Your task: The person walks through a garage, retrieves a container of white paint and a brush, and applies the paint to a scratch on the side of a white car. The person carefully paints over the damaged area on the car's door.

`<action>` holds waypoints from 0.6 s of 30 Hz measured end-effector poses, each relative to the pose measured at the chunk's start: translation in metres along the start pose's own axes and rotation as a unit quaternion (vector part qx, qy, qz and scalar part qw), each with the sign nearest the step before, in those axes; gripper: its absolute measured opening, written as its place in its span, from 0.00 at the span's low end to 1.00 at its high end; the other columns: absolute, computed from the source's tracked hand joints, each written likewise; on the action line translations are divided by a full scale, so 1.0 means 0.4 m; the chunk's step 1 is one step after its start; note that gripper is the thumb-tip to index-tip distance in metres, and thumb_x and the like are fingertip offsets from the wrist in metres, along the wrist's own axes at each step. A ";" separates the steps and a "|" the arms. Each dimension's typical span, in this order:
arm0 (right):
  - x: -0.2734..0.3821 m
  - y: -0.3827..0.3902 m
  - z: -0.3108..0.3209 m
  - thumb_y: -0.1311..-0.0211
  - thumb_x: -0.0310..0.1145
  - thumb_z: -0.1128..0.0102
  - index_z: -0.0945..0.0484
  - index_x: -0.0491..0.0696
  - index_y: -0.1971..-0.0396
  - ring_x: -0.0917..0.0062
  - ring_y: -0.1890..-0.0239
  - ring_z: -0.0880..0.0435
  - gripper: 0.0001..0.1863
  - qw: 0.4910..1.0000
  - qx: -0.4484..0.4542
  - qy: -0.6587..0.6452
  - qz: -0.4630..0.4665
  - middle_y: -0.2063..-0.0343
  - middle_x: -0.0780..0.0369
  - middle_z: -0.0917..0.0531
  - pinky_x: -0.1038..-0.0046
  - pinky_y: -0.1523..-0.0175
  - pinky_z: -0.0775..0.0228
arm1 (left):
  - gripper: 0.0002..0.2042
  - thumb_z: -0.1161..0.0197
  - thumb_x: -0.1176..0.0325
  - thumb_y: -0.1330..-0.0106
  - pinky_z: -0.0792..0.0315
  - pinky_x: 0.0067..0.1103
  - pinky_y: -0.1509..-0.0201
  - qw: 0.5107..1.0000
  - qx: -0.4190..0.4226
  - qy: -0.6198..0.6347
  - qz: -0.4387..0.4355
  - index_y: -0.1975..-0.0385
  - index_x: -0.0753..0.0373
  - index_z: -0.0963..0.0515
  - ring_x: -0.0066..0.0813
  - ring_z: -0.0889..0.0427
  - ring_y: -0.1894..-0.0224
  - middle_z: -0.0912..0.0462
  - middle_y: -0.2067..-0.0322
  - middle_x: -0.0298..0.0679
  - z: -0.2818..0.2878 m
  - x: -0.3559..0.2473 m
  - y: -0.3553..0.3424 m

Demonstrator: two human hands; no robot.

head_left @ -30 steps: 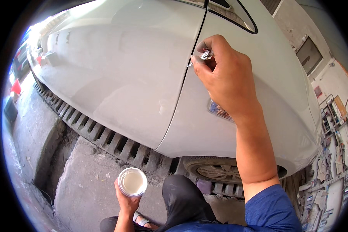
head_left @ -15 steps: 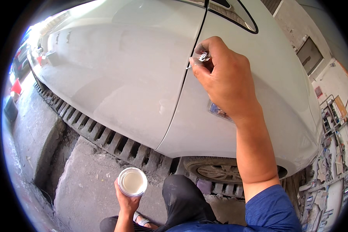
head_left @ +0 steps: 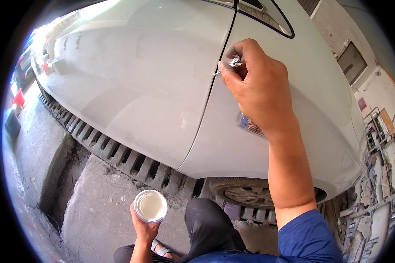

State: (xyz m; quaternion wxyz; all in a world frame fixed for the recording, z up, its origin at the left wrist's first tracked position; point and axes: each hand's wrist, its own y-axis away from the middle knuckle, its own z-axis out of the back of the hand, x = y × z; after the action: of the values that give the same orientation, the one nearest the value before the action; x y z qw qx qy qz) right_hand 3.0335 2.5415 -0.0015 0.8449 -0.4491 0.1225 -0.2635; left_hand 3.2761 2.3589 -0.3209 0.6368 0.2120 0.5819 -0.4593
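My left hand (head_left: pixel 141 229) grips an open round can (head_left: pixel 161 198) of pale cream liquid, held low near my knees with its mouth facing up. Up at the car's side, my right hand (head_left: pixel 262 79) has its fingers closed around a small thin tool (head_left: pixel 235 61) wrapped in crumpled silvery material. The tool's thin whitish tip pokes out past my thumb, at the dark gap (head_left: pixel 209 94) between two body panels. Most of the tool is hidden in my fingers. The car's side panel (head_left: pixel 149 83) is pale, with duller matte patches left of the gap.
A wheel (head_left: pixel 248 193) shows under the car, beside a slotted concrete grating (head_left: pixel 140 164). A broken slab edge and trench (head_left: pixel 68 175) lie to the left. On the far right stands a cluttered rack (head_left: pixel 377 127). A small rectangular car badge or lamp (head_left: pixel 249 124) sits below my right wrist.
My right hand has shifted slightly right and the tool's tip has moved a little upward along the gap. My left hand and the can look unmoved.
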 end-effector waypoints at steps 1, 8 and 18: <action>0.001 0.001 0.000 0.48 0.24 0.34 0.30 0.43 0.68 0.63 0.77 0.18 0.12 1.000 0.000 0.000 0.000 0.80 0.56 0.19 0.66 0.72 0.27 | 0.31 0.27 0.74 0.53 0.30 0.27 0.45 1.000 0.000 -0.003 -0.001 0.47 0.66 0.34 0.35 0.22 0.52 0.23 0.55 0.43 0.001 -0.002 0.000; 0.000 0.002 0.000 0.46 0.24 0.34 0.27 0.44 0.68 0.80 0.79 0.20 0.10 1.000 -0.005 -0.004 0.001 0.81 0.63 0.19 0.78 0.71 0.28 | 0.31 0.26 0.74 0.53 0.30 0.27 0.45 1.000 -0.004 0.018 0.006 0.47 0.66 0.34 0.35 0.22 0.53 0.23 0.55 0.43 0.004 0.001 -0.004; -0.014 0.002 0.067 0.46 0.27 0.33 0.26 0.44 0.66 0.86 0.77 0.24 0.11 0.954 0.072 -0.227 -0.182 0.76 0.65 0.20 0.82 0.70 0.29 | 0.33 0.25 0.72 0.52 0.29 0.27 0.45 0.997 0.019 0.053 0.046 0.47 0.65 0.35 0.33 0.22 0.52 0.22 0.55 0.42 0.026 -0.031 0.014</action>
State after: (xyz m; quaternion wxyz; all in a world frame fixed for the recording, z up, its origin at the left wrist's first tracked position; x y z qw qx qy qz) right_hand 3.0411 2.5636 0.0127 0.8185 -0.4494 -0.1757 -0.3118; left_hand 3.2878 2.3573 -0.3084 0.6215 0.2739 0.5957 -0.4287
